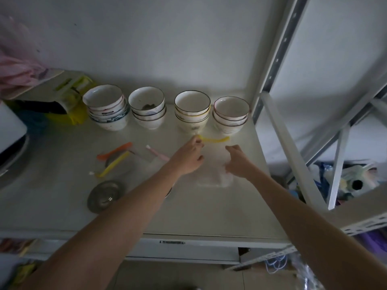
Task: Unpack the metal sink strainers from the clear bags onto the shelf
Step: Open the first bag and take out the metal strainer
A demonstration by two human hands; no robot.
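A clear bag with a yellow zip strip lies on the pale shelf in front of the bowls. My left hand pinches the strip's left end. My right hand grips the bag's right side, where the plastic is crumpled. What the bag holds is not visible. One bare metal sink strainer lies at the front left. A second strainer peeks out from under my left forearm. Further left, another yellow-strip bag holds a strainer.
Several stacks of bowls line the back of the shelf. Bags with an orange strip and a pink strip lie mid-left. A grey metal rack upright rises on the right, with clutter behind it. Pink plastic and yellow items sit far left.
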